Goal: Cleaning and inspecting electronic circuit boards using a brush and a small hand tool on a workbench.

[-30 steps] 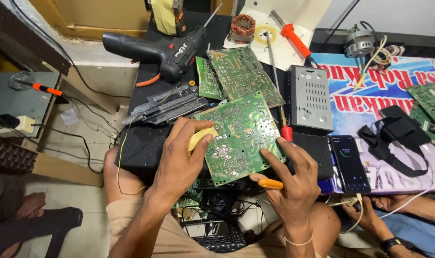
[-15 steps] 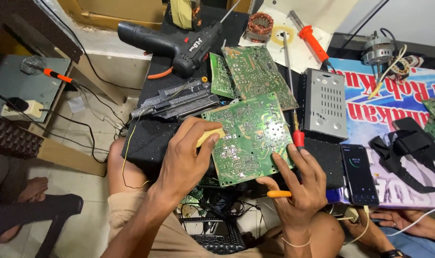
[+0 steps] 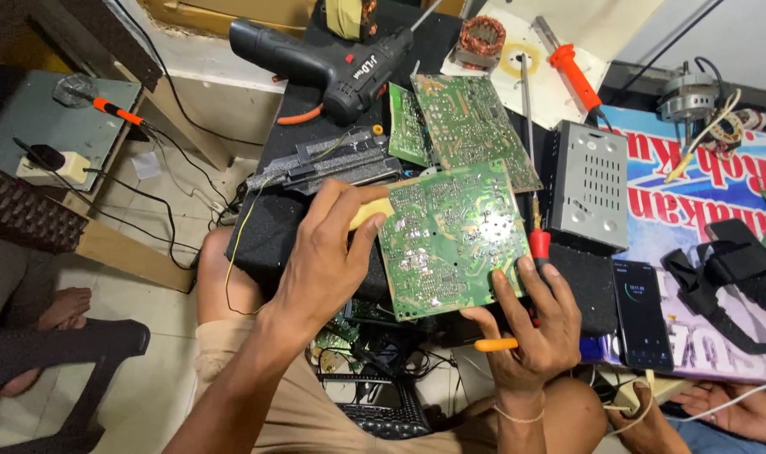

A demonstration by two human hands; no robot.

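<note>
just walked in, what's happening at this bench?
A person sits over a cluttered black work surface and holds a green circuit board, solder side up, between both hands. The left hand grips its left edge along with something yellow; the right hand steadies the lower right corner and holds an orange tool. Two more boards, a black power drill, a grey metal box and a phone lie around it.

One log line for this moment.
left hand: grips green circuit board edge | right hand: supports board, holds orange-handled tool | board over black box
</note>
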